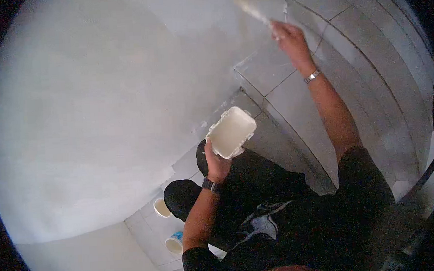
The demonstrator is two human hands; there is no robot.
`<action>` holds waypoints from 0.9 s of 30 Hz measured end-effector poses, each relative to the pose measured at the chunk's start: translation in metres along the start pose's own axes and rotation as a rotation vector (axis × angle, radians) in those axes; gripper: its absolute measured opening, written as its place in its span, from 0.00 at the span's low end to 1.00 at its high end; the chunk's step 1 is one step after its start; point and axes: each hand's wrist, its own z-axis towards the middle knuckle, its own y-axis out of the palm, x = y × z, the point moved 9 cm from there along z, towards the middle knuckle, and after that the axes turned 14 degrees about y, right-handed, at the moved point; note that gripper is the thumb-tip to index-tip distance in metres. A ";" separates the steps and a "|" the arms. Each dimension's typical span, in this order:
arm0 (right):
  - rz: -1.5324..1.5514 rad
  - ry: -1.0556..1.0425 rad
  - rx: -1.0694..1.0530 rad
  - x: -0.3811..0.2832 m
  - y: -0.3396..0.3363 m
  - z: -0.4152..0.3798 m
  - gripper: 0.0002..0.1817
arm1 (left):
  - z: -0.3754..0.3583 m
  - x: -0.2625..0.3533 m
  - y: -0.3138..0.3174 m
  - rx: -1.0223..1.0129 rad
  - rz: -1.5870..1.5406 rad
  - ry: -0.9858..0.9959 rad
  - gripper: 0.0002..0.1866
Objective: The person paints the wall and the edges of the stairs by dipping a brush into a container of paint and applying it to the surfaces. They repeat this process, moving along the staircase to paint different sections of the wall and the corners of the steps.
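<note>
My left hand (217, 161) is wrapped round the lower edge of a white rectangular tub (233, 131), held open side up above my knees. Pale, creamy material lines the tub and crusts its rim. Up at the wall, my right hand (288, 36) grips the handle of a brush-like tool (252, 8). Its pale head is blurred and lies near the wall surface, just above the tiled steps; whether it touches the wall is not clear.
A pale wall (102, 107) fills the left side. Tiled steps (283, 97) curve up on the right. Two small containers, a white one (162, 208) and a blue-and-white one (174, 243), stand on the floor beside my left arm.
</note>
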 end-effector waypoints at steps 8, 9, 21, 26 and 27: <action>-0.544 0.139 -0.182 0.140 0.025 -0.006 0.23 | 0.005 0.002 -0.002 -0.024 0.029 0.035 0.32; -0.544 0.136 -0.186 0.137 0.027 -0.002 0.23 | 0.004 0.001 -0.003 0.002 0.022 0.042 0.32; -0.126 0.030 -0.018 0.022 0.007 0.002 0.21 | 0.003 -0.006 -0.016 0.043 -0.002 0.033 0.31; -0.382 0.236 -0.164 0.141 0.022 -0.008 0.22 | -0.002 0.001 0.000 0.005 0.009 -0.012 0.32; -0.385 0.328 -0.201 0.147 0.024 -0.011 0.22 | -0.001 0.001 -0.001 0.016 0.025 0.009 0.32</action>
